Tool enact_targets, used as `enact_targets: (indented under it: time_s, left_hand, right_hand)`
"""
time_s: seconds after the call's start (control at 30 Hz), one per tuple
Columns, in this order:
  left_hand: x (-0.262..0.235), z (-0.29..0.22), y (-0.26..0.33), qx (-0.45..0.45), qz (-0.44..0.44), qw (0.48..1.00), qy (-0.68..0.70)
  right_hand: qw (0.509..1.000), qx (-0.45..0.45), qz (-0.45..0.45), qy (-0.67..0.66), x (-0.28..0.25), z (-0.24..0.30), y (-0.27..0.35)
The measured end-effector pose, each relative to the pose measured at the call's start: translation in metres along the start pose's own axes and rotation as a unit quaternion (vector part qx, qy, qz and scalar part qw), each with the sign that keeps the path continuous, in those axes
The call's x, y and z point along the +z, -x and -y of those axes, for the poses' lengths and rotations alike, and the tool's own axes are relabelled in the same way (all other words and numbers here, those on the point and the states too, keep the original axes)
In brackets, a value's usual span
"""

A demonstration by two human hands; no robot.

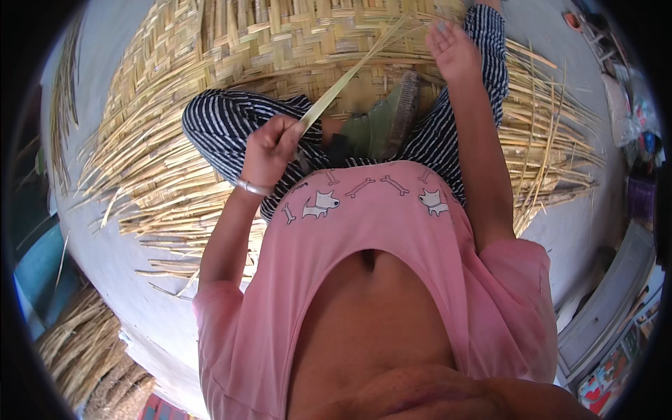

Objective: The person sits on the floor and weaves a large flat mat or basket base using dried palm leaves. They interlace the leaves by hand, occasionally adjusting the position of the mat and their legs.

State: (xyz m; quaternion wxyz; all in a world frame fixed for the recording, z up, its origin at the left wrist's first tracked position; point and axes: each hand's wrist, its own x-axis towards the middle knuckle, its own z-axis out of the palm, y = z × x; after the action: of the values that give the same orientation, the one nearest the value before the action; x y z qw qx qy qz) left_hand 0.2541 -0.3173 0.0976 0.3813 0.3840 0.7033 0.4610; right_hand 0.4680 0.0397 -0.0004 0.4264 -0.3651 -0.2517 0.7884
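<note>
My left hand [271, 145], with a pale bangle at the wrist, is closed round the lower end of a flat, pale green-yellow plant strip [332, 94]. From there the strip slants up and right, splitting into thin strands at its far end. Just right of those strands is my right hand [453, 52], raised, palm partly showing, its fingers loosely bent and apparently holding nothing. Beneath both lies a large woven mat [294, 28] of flat yellowish strips, its unwoven ends fanning out to the sides. Between my crossed legs stands a worn tool or brush-like piece [402, 112] beside green cloth.
Loose strip ends [553, 140] of the mat spread over the grey floor [157, 329] at right. A bundle of dry stalks [80, 346] lies at lower left, and long thin stalks [64, 105] at far left. Plastic bags and household things [640, 105] line the right edge.
</note>
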Motion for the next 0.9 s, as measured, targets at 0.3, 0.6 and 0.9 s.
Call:
enact_targets:
  time_s: [0.3,0.6,0.9]
  left_hand:
    - [-0.004,-0.01,-0.036,-0.203,0.185,0.877,0.394]
    - [0.008,0.009,-0.034,-0.211,0.199,0.88,0.377]
    - [0.002,0.008,-0.033,-0.163,0.153,0.954,0.202]
  right_hand:
    - [0.882,0.205,0.382,0.185,0.128,-0.042,0.155]
    - [0.867,0.184,0.374,0.275,0.115,-0.061,0.141]
    - [0.909,0.193,0.28,0.242,0.11,-0.084,0.14]
